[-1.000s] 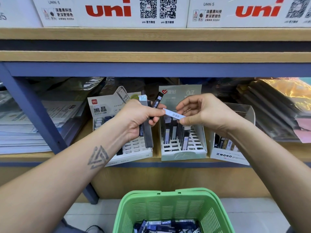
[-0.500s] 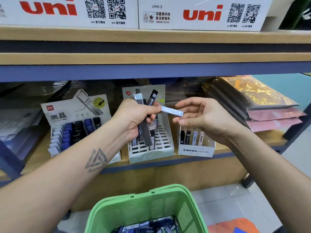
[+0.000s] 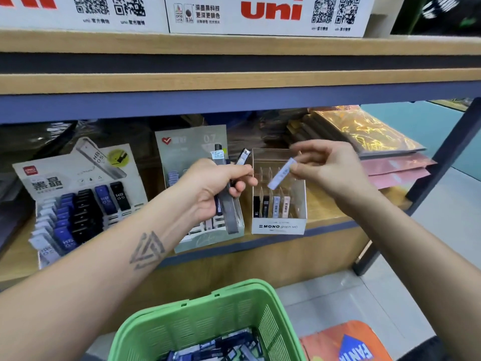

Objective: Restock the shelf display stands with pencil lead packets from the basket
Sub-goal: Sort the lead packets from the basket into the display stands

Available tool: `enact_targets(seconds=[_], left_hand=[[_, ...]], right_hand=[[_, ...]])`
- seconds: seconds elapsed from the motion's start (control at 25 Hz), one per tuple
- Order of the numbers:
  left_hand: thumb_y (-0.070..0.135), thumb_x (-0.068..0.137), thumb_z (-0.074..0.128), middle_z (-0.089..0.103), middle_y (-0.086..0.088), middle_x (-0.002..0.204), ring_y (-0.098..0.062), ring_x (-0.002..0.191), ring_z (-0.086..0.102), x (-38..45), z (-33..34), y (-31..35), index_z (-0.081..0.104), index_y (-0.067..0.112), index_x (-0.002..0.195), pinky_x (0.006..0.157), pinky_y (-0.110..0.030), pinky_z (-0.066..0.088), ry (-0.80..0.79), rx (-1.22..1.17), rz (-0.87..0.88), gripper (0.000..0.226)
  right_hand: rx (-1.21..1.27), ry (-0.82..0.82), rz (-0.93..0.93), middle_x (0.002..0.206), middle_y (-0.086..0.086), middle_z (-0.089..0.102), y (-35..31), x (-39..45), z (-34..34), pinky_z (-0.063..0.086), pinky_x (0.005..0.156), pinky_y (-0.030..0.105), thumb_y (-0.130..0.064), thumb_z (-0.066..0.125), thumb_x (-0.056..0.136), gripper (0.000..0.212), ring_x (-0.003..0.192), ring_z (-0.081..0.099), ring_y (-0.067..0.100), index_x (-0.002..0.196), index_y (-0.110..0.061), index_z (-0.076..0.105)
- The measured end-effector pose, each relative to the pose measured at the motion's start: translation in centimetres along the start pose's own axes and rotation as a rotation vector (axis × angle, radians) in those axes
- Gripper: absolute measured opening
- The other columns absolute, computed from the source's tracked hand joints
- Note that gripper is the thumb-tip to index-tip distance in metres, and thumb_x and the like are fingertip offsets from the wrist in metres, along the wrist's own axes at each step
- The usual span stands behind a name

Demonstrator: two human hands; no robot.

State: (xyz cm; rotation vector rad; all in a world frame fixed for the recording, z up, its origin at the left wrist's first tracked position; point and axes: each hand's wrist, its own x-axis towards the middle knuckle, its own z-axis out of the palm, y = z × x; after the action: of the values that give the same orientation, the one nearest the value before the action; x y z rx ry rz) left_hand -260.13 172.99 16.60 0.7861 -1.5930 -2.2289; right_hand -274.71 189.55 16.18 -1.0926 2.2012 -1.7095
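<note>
1. The right hand point(image 3: 328, 173), right of centre in the frame, pinches one pale packet point(image 3: 282, 173) by its upper end between thumb and fingertips; the packet hangs tilted above the MONO box point(image 3: 278, 226), apart from it. Held by the end, its lower tip is free, probably so it can go down into a slot.
2. The left hand point(image 3: 210, 188), at centre, is curled round a bundle point(image 3: 229, 204) of several packets, grey and dark, whose ends stick out above and below the fist. It seems to serve as a reserve from which the right hand draws.
3. The MONO box is clear-walled and open on top; four packets stand in its front row and the slots behind look free, so there is room to drop one in from above.
4. The middle stand point(image 3: 191, 142), partly hidden behind the left hand, sits just left of the box; its tall back card narrows any sideways approach.
5. The left stand point(image 3: 78, 178), at the left of the frame, is well filled with blue and black packets.
6. The shelf point(image 3: 325, 222) edge runs just in front of the stands; the board above limits lifting.
7. The basket point(image 3: 197, 321), bottom centre, holds many more packets, so the restocking appears far from finished.
</note>
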Motion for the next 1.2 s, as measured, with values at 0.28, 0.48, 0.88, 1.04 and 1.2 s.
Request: enact_targets(seconds=[0.28,0.48,0.88,1.04,1.2], left_hand=[[0.003,0.091,0.068,0.069,-0.019,0.081,-0.009,0.05,0.05,-0.2,-0.8,-0.4,0.064,-0.017,0.111,0.04,-0.013,0.039,-0.032,0.034,-0.002,0.029],[0.002,0.091,0.067,0.068,-0.018,0.077,-0.009,0.049,0.049,-0.3,-0.7,-0.7,0.063,-0.018,0.111,0.04,-0.012,0.038,-0.044,0.037,-0.008,0.029],[0.002,0.091,0.068,0.067,-0.017,0.076,-0.009,0.049,0.049,-0.3,-0.9,-1.5,0.062,-0.019,0.111,0.041,-0.013,0.037,-0.062,0.061,-0.021,0.03],[0.003,0.092,0.067,0.066,-0.016,0.075,-0.009,0.048,0.049,-0.2,-1.0,-1.8,0.065,-0.015,0.106,0.041,-0.013,0.038,-0.084,0.063,-0.049,0.023],[0.008,0.093,0.068,0.066,-0.014,0.072,-0.009,0.048,0.049,-0.4,-1.0,-2.9,0.069,-0.005,0.102,0.039,-0.013,0.038,-0.164,0.101,-0.166,0.016]], right_hand=[[-0.647,-0.02,-0.137,0.096,0.001,0.076,3.4,-0.8,2.0,0.052,0.081,0.024,-0.01,0.073,0.09,0.017,0.084,0.067,0.011,0.105,-0.015,0.079],[-0.731,-0.049,-0.148,0.1,0.004,0.077,5.4,-1.1,3.6,0.057,0.086,0.04,-0.006,0.068,0.089,0.02,0.096,0.071,0.025,0.103,-0.016,0.079],[-0.836,-0.07,-0.155,0.106,0.012,0.071,6.6,-1.3,4.6,0.055,0.082,0.042,-0.002,0.065,0.089,0.024,0.098,0.067,0.035,0.108,-0.011,0.077],[-0.828,-0.043,-0.173,0.103,0.01,0.071,6.1,-1.2,4.1,0.055,0.08,0.038,0.002,0.063,0.087,0.027,0.092,0.068,0.029,0.107,-0.01,0.076],[-0.389,-0.074,0.019,0.095,0.003,0.075,3.9,-1.3,4.4,0.056,0.077,0.028,-0.004,0.066,0.092,0.023,0.083,0.072,0.017,0.111,-0.014,0.074]])
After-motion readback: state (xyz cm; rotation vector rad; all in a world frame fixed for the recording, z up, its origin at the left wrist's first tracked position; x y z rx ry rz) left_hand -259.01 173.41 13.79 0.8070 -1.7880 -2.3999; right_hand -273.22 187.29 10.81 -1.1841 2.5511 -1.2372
